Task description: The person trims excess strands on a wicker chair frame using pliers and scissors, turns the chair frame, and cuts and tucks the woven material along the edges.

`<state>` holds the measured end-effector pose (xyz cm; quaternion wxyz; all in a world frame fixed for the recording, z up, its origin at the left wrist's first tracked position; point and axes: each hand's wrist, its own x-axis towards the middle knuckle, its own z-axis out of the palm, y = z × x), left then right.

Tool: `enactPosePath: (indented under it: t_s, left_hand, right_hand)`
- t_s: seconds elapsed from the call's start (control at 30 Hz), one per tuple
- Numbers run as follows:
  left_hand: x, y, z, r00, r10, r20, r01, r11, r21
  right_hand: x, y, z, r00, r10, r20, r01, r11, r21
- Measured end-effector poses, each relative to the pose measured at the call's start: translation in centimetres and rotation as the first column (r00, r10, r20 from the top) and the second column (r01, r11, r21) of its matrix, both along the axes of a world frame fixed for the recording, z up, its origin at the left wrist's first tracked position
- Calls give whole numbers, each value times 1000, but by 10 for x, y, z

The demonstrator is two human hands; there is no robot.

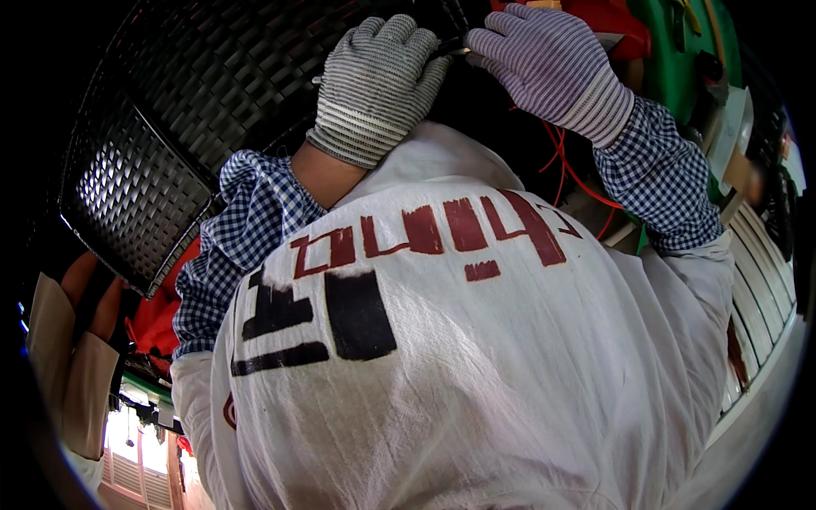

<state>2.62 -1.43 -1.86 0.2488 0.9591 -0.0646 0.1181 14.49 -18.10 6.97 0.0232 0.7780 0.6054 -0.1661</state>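
Both my hands wear striped knit gloves, with blue-and-white checked sleeves on the forearms. My left hand [378, 89], at top centre, is closed with its knuckles up, beside dark woven wicker [229, 64]. A small pale tip pokes out past its outer edge; what the palm holds is hidden. Just to the right, my right hand [548, 68] has its fingers pressed together toward the left one. A thin black strip [449, 48] spans the small gap between the hands, with a bright spot near the right fingertips. My right fingers pinch its end.
A wicker side panel [132, 191] slopes down at the left. Thin red cords [565, 161] hang below my right hand. A green surface [667, 55] and red material [608, 25] lie at top right. Pale slats [752, 293] stand at right. Another person's arms [85, 293] show at far left.
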Motion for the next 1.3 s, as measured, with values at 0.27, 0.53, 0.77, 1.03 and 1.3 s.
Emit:
enactPosePath:
  t_s: [0.27,0.53,0.77,1.03,1.3]
  left_hand:
    - [-1,0,-2,1000,5,-25,-5,1000,-6]
    - [2,-2,2,1000,13,-1,-13,999,-32]
    - [0,-1,0,1000,-2,-22,1,1000,-31]
    - [0,2,-1,999,22,-40,-22,1000,-15]
    - [-2,1,0,997,38,-59,-40,999,-32]
  right_hand:
    - [-1,1,0,1000,-11,5,11,999,-47]
    - [-14,-1,-3,996,-59,70,59,998,4]
    - [-9,-4,-10,999,-17,-50,19,999,33]
    - [-3,-1,2,950,-268,-158,262,963,-58]
    - [-11,-5,-5,972,-215,-91,207,975,-86]
